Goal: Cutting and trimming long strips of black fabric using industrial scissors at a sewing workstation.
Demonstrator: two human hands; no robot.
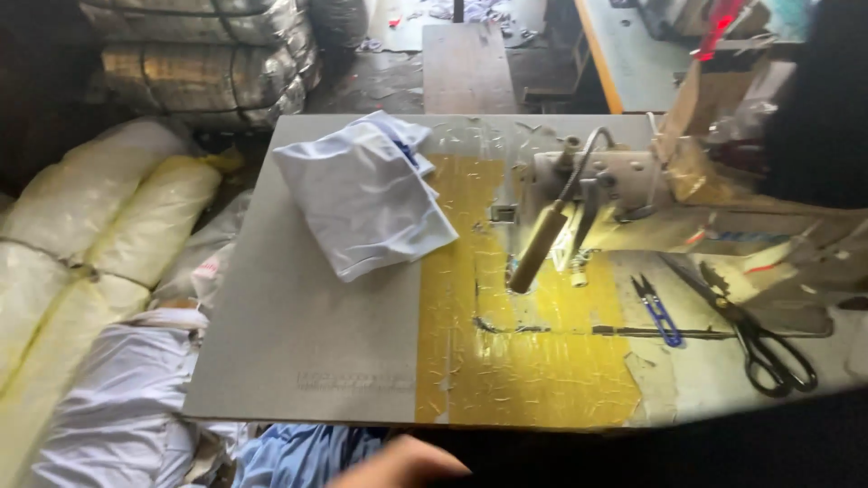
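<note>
A grey table [298, 334] carries a sewing machine [624, 194], a crumpled white cloth [362, 194], black scissors [759, 334] and blue snips [658, 310]. At the near edge one hand [402, 465], side and grip unclear, lies beside blue fabric [298, 456].

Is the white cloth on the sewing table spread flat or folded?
Folded, loosely. The white cloth lies crumpled in overlapping layers on the grey table, with creases and one corner turned over, left of the sewing machine.
</note>
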